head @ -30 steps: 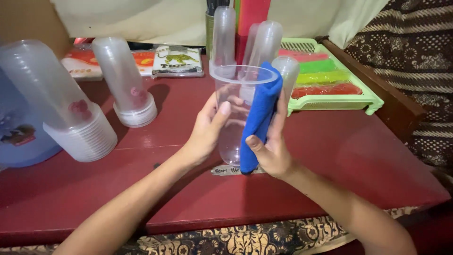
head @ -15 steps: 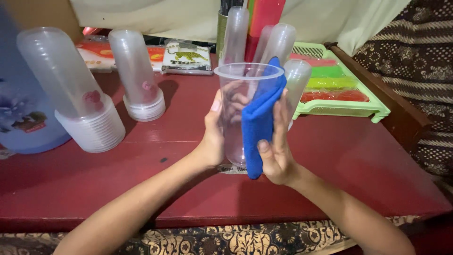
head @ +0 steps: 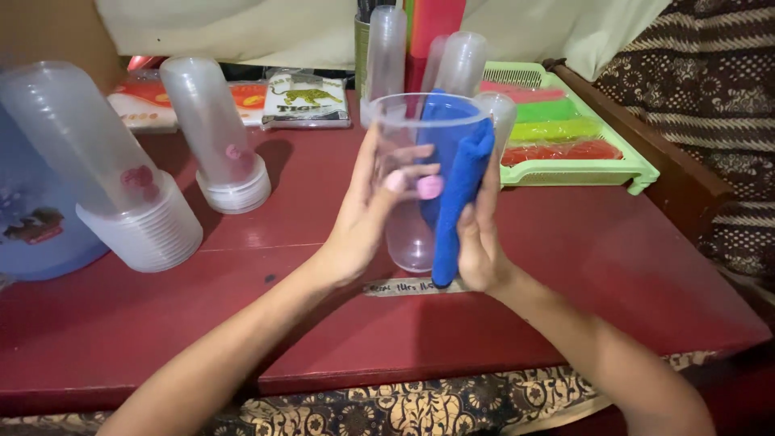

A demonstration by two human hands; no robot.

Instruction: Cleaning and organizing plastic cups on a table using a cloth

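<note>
The left hand (head: 363, 218) has its grip closed around a clear plastic cup (head: 412, 178), fingers spread on its side, at frame centre above the red surface (head: 613, 266). The right hand (head: 482, 242) grips a blue cloth (head: 456, 182) draped over the cup's rim. Stacks of upturned clear cups (head: 121, 182) stand at left; a green tray (head: 581, 161) sits upper right

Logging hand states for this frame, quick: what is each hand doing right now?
Left hand: closed around the clear plastic cup.
Right hand: grip closed on the blue cloth, pressed against the cup.
</note>
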